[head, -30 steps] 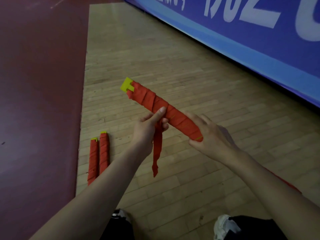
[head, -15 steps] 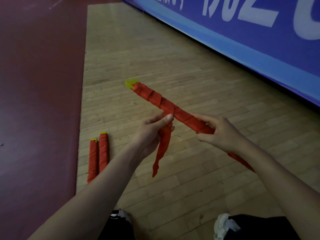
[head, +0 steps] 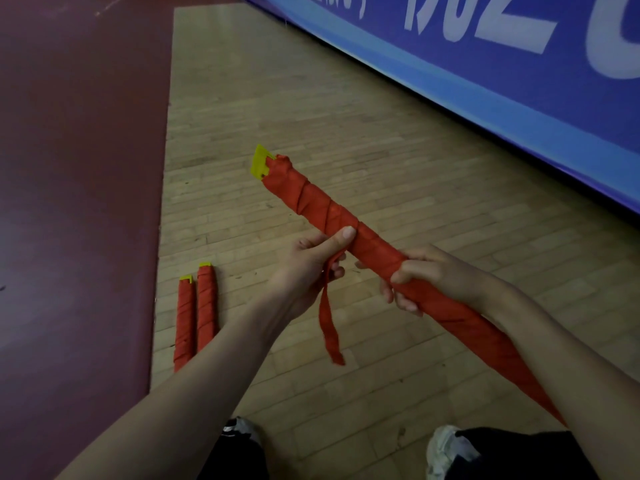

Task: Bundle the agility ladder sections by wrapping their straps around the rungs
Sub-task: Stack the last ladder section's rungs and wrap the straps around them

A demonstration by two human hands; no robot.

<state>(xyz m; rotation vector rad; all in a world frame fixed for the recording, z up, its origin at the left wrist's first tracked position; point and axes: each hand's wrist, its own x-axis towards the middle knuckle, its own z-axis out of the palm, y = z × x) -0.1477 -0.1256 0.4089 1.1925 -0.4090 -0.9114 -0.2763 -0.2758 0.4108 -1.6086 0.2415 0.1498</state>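
Observation:
A ladder bundle point(head: 311, 199) of yellow rungs wound in red strap is held in the air, slanting from upper left to lower right. Its yellow rung end point(head: 260, 163) sticks out at the far tip. My left hand point(head: 311, 261) pinches the strap against the bundle's middle with the thumb on top. The loose strap end point(head: 329, 327) hangs down from that hand. My right hand point(head: 426, 275) grips the bundle lower down, fingers curled around it. Two finished bundles point(head: 195, 313) lie side by side on the floor at the left.
The wooden floor point(head: 346, 116) meets a dark red floor area point(head: 76, 168) on the left. A blue banner wall point(head: 502, 64) runs along the upper right. My shoes point(head: 446, 448) and dark trousers show at the bottom edge.
The bundle has turned about its length, so its broad face shows again. My right hand has shifted its grip around it. The left hand keeps the strap pinched, and the tail hangs as before.

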